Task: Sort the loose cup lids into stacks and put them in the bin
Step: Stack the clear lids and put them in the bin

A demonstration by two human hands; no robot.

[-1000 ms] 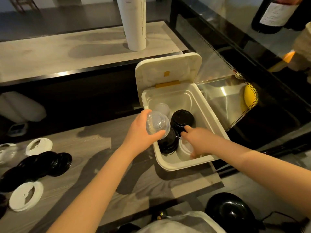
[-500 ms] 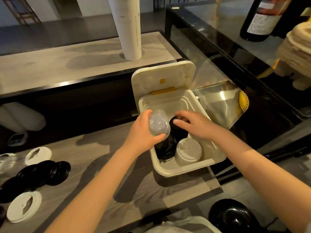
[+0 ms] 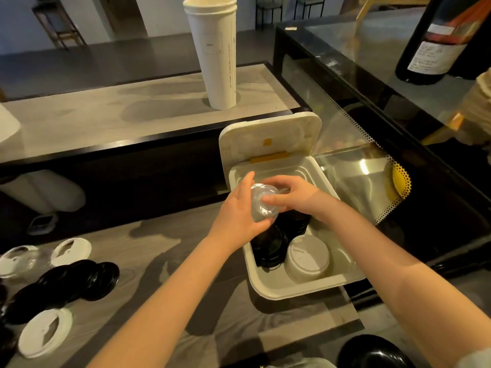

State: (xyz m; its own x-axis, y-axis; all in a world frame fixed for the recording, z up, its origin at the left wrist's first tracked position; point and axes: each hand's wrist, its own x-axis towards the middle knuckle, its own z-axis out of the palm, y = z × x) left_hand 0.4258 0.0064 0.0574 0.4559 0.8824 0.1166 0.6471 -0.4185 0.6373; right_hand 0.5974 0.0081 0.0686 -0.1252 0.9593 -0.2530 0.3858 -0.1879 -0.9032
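An open white bin (image 3: 268, 289) with its hinged lid up stands at the counter's right end. Inside it lie a black lid stack (image 3: 271, 248) and a white lid stack (image 3: 308, 257). Over the bin's left rim my left hand (image 3: 239, 216) grips a stack of clear dome lids (image 3: 261, 205) from the left. My right hand (image 3: 295, 195) pinches the same clear stack from the right, fingers curled on its top. More loose lids lie on the counter at the left: a black lid row (image 3: 66, 285), white lids (image 3: 45, 332) and a clear lid (image 3: 18, 258).
A tall stack of white paper cups (image 3: 216, 54) stands on the raised shelf behind. A glass display case (image 3: 372, 128) with a dark bottle (image 3: 441, 41) on top borders the right. A black bowl-like object (image 3: 372, 354) sits at the bottom right.
My right hand has left the lids inside the bin and come up to take hold of the clear dome stack. The left hand has carried that stack further over the bin.
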